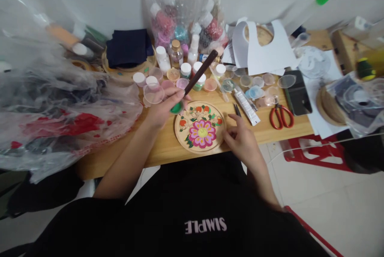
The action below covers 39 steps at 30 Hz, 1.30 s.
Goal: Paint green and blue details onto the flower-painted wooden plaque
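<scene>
My left hand (pixel 165 109) is closed, with a dark brown stick-like handle (pixel 201 72) slanting up to the right from its fingers. A small cup of green paint (pixel 177 107) is also at these fingertips, just over the upper left rim of a round wooden board (pixel 183 140). Painted on the board are a pink and magenta flower (pixel 202 133) with a yellow centre, small orange flowers and green leaves. My right hand (pixel 243 139) has its fingers curled at the board's right edge, thumb against the rim. The handle's lower tip is hidden.
Small paint pots (pixel 198 83) and bottles (pixel 177 53) crowd the table behind the board. To the right lie a white tube (pixel 247 107), black tweezers (pixel 237 110), red-handled pliers (pixel 281 117) and a phone (pixel 298 93). A plastic bag (pixel 69 125) covers the left side.
</scene>
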Each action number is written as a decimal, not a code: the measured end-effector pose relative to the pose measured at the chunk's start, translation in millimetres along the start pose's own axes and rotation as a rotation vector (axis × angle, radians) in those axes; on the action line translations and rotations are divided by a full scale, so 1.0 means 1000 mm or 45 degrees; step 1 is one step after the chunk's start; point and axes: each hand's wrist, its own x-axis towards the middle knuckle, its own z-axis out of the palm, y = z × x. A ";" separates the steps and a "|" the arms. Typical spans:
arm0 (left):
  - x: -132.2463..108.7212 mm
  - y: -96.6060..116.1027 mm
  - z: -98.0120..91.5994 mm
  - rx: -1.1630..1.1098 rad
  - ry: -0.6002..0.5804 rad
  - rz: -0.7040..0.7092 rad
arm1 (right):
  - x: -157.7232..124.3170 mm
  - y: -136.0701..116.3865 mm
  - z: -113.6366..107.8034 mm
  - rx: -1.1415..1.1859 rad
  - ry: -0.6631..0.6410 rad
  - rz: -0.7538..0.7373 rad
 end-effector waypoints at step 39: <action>-0.006 -0.002 0.005 -0.029 -0.036 -0.060 | -0.030 -0.014 0.009 0.096 -0.066 0.129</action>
